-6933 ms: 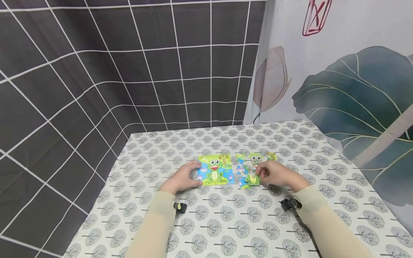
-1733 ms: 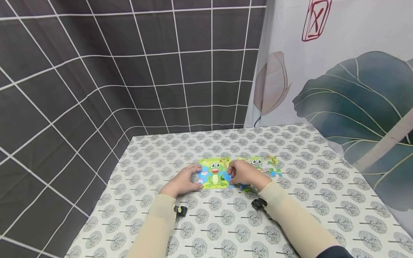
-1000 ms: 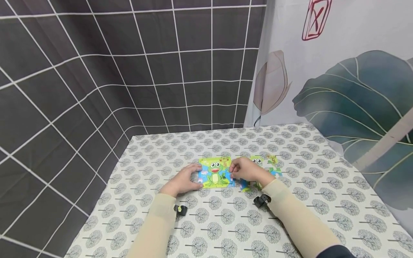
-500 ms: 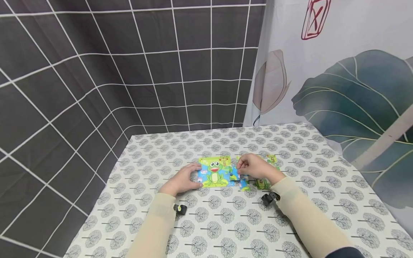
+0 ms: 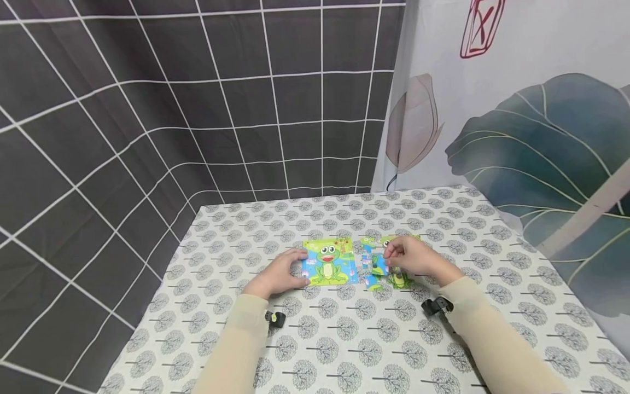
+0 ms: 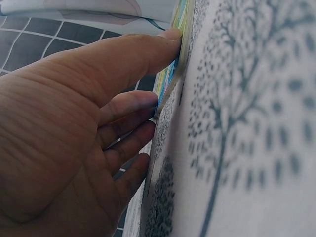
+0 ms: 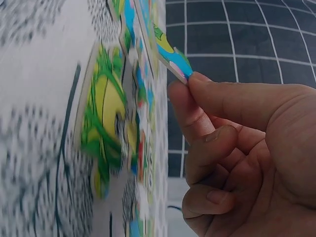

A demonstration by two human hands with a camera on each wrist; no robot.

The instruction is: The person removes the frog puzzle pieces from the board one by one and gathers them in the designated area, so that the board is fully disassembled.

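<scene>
My left hand [image 5: 281,272] rests at the left edge of a square frog picture card [image 5: 327,261], which lies flat on the table. In the left wrist view the thumb [image 6: 148,52] and index finger touch the card's edge, the other fingers loosely extended beside it. To the right, my right hand [image 5: 415,257] pinches a blue and green jigsaw piece [image 7: 173,54] between thumb and index finger. It holds the piece tilted above several frog jigsaw pieces. One with the frog's yellow-green belly [image 7: 106,106] lies nearest the hand. My fingers partly hide the pieces behind them.
A white cloth with grey tree prints [image 5: 325,339] covers the table. Behind it hangs a dark curtain with white grid lines [image 5: 236,109]. A pale leaf-printed cloth [image 5: 536,148] hangs at the right.
My right hand has carried the pinched jigsaw piece from the frog card's right edge back over the loose pieces. Earlier, the belly piece lay further left. My left hand stays put.
</scene>
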